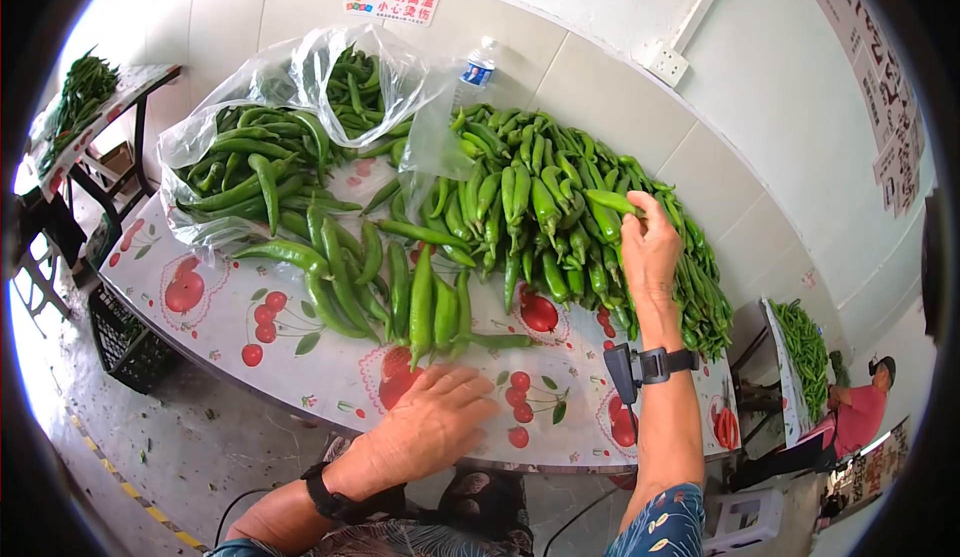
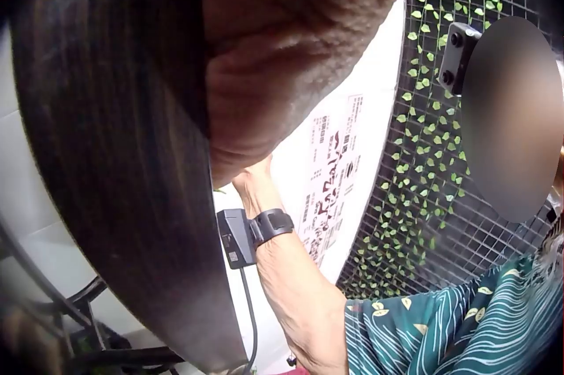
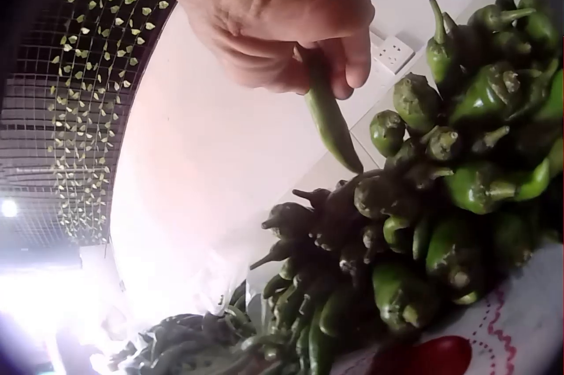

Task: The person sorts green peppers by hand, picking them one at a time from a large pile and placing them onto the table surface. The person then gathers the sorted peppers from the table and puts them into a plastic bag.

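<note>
My right hand point(image 1: 652, 247) pinches a green chili pepper point(image 1: 612, 201) by its stem end, over the right part of a large pile of green chili peppers point(image 1: 540, 187). In the right wrist view, this pepper's tip points down towards the stacked peppers point(image 3: 397, 207), whose stem ends face the camera. My left hand point(image 1: 430, 417) lies palm down at the front of the table, fingers relaxed and holding nothing. Just beyond its fingertips are several loose peppers point(image 1: 420, 307). The left wrist view shows mostly the table's dark edge point(image 2: 115, 146) and part of that hand.
A clear plastic bag point(image 1: 190, 147) of peppers stands open at the back left of the cherry-patterned table point(image 1: 200, 307). Behind the pile is a water bottle point(image 1: 477, 69) near the wall. A black crate point(image 1: 130, 342) sits on the floor at left. A person point(image 1: 855, 407) is at another table on the right.
</note>
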`<state>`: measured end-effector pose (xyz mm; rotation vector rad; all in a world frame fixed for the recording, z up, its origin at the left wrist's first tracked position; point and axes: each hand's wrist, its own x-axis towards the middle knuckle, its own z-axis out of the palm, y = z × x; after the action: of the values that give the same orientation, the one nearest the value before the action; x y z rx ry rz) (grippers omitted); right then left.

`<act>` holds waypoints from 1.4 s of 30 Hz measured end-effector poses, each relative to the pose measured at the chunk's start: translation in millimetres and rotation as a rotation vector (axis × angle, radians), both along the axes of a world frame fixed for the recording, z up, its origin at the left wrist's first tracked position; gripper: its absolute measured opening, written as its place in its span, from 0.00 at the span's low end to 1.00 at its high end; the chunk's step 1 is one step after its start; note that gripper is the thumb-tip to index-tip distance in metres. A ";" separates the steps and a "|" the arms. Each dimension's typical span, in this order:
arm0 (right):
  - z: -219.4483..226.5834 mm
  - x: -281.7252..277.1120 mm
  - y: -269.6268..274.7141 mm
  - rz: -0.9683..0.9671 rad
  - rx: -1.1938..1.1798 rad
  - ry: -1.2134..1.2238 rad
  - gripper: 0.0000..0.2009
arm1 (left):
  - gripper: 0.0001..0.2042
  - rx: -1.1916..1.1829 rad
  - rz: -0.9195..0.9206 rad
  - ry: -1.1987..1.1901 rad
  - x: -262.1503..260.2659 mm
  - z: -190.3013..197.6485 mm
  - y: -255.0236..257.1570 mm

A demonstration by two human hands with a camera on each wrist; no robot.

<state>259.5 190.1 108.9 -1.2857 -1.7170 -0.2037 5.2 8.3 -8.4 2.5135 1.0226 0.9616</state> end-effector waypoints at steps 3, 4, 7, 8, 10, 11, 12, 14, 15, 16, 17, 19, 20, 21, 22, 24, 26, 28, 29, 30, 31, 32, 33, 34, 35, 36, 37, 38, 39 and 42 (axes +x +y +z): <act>-10.8 -1.3 7.7 0.003 0.120 -0.241 0.12 | 0.18 0.003 -0.003 -0.010 -0.2 0.1 -0.1; -13.9 -2.0 9.8 0.019 0.168 -0.326 0.12 | 0.18 0.001 -0.004 -0.011 -0.5 0.3 -0.1; -16.5 -7.2 12.2 0.044 0.162 -0.536 0.11 | 0.18 -0.008 -0.004 -0.013 -0.5 0.0 -0.9; -15.9 -9.5 11.8 0.045 0.157 -0.609 0.11 | 0.18 -0.008 -0.004 -0.012 -0.2 -0.1 -0.8; -20.3 -9.4 15.2 0.062 0.187 -0.569 0.12 | 0.18 -0.005 -0.005 -0.012 0.2 0.4 0.5; -20.0 -9.5 16.1 0.073 0.156 -0.523 0.12 | 0.18 -0.007 -0.004 -0.013 -0.3 -0.1 0.4; -20.5 -9.5 16.1 0.085 0.120 -0.476 0.12 | 0.18 -0.013 -0.003 -0.013 -0.9 -0.9 -0.8; -20.1 -3.0 16.7 0.024 0.053 -0.417 0.14 | 0.18 -0.015 -0.008 -0.017 -1.3 -0.2 -0.9; -20.5 3.2 18.9 0.004 0.048 -0.410 0.15 | 0.18 -0.014 -0.012 -0.019 -1.3 0.2 -0.6; -20.6 9.0 21.1 -0.016 0.044 -0.404 0.16 | 0.18 -0.017 -0.012 -0.017 -1.3 0.2 -0.7; -20.8 14.1 23.7 0.002 -0.025 -0.327 0.17 | 0.17 -0.018 -0.013 -0.015 -1.1 0.5 -0.6; -7.6 3.6 11.4 -0.023 -0.055 -0.366 0.16 | 0.17 -0.017 -0.009 -0.012 -0.3 1.6 -0.1; -3.9 -2.2 6.7 -0.035 -0.073 -0.387 0.16 | 0.17 -0.019 -0.004 -0.011 -0.2 1.5 -0.3; -4.5 -5.3 8.1 -0.037 -0.076 -0.393 0.16 | 0.17 -0.022 0.000 -0.010 0.1 1.0 -0.9; -4.9 -5.4 8.5 -0.046 -0.053 -0.439 0.16 | 0.17 -0.018 0.002 -0.010 0.5 0.1 -1.6; -6.1 -6.8 9.3 -0.060 -0.012 -0.527 0.15 | 0.17 -0.015 0.009 -0.007 0.1 -1.1 -1.3; -6.3 -8.7 9.7 -0.049 -0.165 -0.390 0.16 | 0.17 -0.006 0.005 -0.009 0.0 -0.5 -0.1; -7.0 -6.3 7.9 0.003 0.031 -0.587 0.18 | 0.17 -0.006 0.004 -0.017 -0.3 0.5 -1.3; -8.9 -6.2 6.8 0.032 0.177 -0.613 0.17 | 0.17 -0.007 0.003 -0.025 -0.1 1.4 -1.7; -6.0 -14.2 -2.5 0.082 0.196 -0.577 0.16 | 0.17 -0.005 0.001 -0.032 -0.2 2.0 -1.2; -2.4 -25.1 -13.8 0.131 0.216 -0.542 0.16 | 0.16 -0.002 0.005 -0.026 -0.3 2.3 -0.5; 0.4 -36.1 -26.2 0.179 0.235 -0.508 0.15 | 0.16 0.001 0.007 -0.021 0.2 2.3 0.0; 0.3 -47.5 -41.6 0.185 0.001 -0.454 0.13 | 0.16 0.005 0.006 -0.015 1.3 1.9 -0.5; -8.2 -56.5 -50.3 0.321 -0.070 -0.415 0.13 | 0.16 -0.019 -0.010 -0.053 1.9 1.0 -1.3; -12.4 -65.6 -63.0 0.451 -0.240 -0.440 0.13 | 0.16 -0.038 -0.026 -0.089 1.2 0.3 -1.3; -18.8 -71.4 -72.4 0.567 -0.401 -0.503 0.13 | 0.16 -0.054 -0.041 -0.124 -0.3 1.0 -0.5; -32.3 -75.1 -76.7 0.638 -0.424 -0.582 0.14 | 0.16 -0.034 -0.012 -0.140 -2.6 2.1 -0.6; -39.6 -76.1 -84.6 0.585 -0.543 -0.661 0.15 | 0.16 -0.015 0.016 -0.158 -5.2 2.6 -1.9; -50.6 -74.1 -88.8 0.554 -0.544 -0.681 0.15 | 0.16 0.004 0.041 -0.178 -7.2 3.9 -2.1; -66.7 -63.0 -90.1 0.466 -0.528 -0.706 0.15 | 0.16 0.092 0.147 -0.081 -11.3 17.6 -0.8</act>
<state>196.6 100.0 42.2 -1.1976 -2.7635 0.0985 -6.0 7.6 9.3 2.4766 1.1770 1.1674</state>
